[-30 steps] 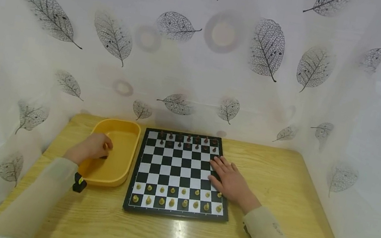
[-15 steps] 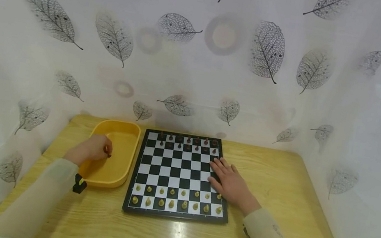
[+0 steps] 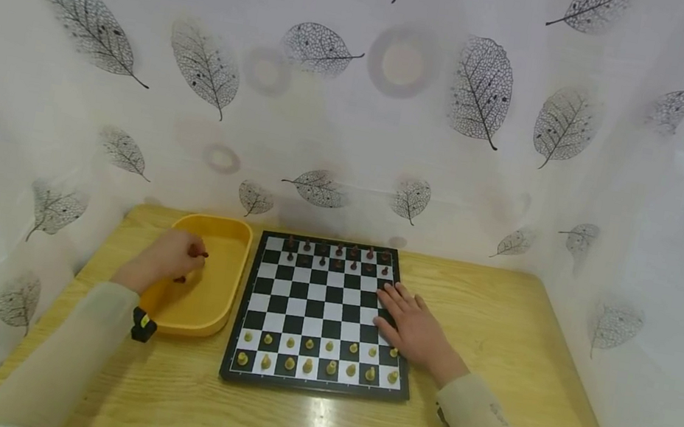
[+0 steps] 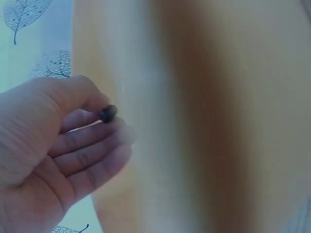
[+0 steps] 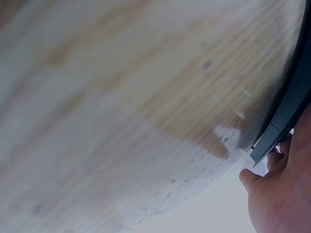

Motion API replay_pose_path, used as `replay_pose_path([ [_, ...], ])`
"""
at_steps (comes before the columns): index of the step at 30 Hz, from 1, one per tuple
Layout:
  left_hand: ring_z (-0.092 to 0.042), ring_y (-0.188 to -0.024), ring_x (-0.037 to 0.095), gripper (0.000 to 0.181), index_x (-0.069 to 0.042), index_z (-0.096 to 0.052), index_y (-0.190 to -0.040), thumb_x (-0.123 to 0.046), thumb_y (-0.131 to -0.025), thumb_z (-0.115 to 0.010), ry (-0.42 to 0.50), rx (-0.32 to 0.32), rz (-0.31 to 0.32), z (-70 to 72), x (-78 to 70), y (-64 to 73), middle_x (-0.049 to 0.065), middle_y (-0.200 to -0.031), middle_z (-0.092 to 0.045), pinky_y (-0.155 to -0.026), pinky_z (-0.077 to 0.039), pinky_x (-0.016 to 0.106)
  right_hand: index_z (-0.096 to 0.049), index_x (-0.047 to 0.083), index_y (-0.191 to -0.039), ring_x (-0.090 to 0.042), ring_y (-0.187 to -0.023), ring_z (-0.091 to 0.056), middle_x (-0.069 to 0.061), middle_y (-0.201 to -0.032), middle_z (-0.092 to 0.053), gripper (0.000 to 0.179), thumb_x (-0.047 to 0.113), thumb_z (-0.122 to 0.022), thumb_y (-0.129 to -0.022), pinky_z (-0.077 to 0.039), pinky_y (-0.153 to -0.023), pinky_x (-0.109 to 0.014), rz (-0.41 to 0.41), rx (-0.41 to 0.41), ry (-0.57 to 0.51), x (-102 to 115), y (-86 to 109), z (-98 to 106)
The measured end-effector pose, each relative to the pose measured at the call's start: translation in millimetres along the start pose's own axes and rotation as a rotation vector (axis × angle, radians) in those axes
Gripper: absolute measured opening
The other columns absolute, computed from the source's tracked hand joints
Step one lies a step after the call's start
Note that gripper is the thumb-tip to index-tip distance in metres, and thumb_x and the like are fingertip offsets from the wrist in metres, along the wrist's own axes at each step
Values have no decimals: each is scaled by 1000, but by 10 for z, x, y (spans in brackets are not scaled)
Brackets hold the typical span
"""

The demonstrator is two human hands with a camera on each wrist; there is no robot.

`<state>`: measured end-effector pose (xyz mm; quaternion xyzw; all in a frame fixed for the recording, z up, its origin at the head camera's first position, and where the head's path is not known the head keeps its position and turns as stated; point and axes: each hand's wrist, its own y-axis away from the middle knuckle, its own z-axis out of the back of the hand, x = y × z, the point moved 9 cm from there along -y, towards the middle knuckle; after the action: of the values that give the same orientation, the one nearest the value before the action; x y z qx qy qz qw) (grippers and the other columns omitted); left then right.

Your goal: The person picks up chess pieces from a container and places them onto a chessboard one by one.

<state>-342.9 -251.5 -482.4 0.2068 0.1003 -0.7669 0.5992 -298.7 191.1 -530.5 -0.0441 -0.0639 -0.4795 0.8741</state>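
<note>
My left hand [image 3: 167, 259] is over the yellow plastic tray [image 3: 225, 299]. Thumb and index finger pinch a small dark chess piece [image 4: 108, 113], whose reddish tip shows past the fingers in the head view. Another dark bit [image 3: 180, 280] shows just below that hand; its kind is too small to tell. Fingers spread, my right hand [image 3: 420, 333] rests on the right edge of the black-and-white chessboard [image 3: 308, 290]. Dark red chess pieces [image 3: 339, 250] stand in two rows at the board's far side. Pale yellow chess pieces [image 3: 308, 365] fill two rows at the near side.
Tray and board stand side by side on a light wooden table [image 3: 202, 415], with a narrow gap between them. A white curtain [image 3: 356, 126] with leaf prints hangs behind the table and on both sides.
The left hand has risen slightly and moved toward the tray's far side, with the dark piece now showing at its fingertips. The right hand has stayed on the board's edge.
</note>
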Motion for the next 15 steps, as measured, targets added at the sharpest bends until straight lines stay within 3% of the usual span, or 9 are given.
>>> replay_pose_path([
  [5,-71,-90,33,27,6,-74,-113,-16,-99,-66,30,-113,-5,160,-40,-25,23,-105,-76,-85,-59,52,-37,13,-164,-37,-161,-26,-11,-172,-34,69,56,-39,-110,-28,-126,-64,-4,-1,-5,-12,2,-12],
  [11,-70,-107,40,37,5,-70,-129,-21,-104,-61,140,-182,16,256,-96,-47,27,-122,-73,-94,-58,57,-36,14,-165,-36,-162,-24,-9,-173,-32,69,56,-40,-110,-26,-127,-63,-17,10,-10,-42,-6,-41],
  [15,-69,-110,42,33,3,-71,-127,-20,-105,-63,170,-222,-11,313,-196,-88,27,-123,-73,-96,-57,58,-37,13,-165,-36,-162,-25,-10,-172,-33,68,54,-41,-110,-27,-127,-64,-13,6,-18,-40,-9,-41],
])
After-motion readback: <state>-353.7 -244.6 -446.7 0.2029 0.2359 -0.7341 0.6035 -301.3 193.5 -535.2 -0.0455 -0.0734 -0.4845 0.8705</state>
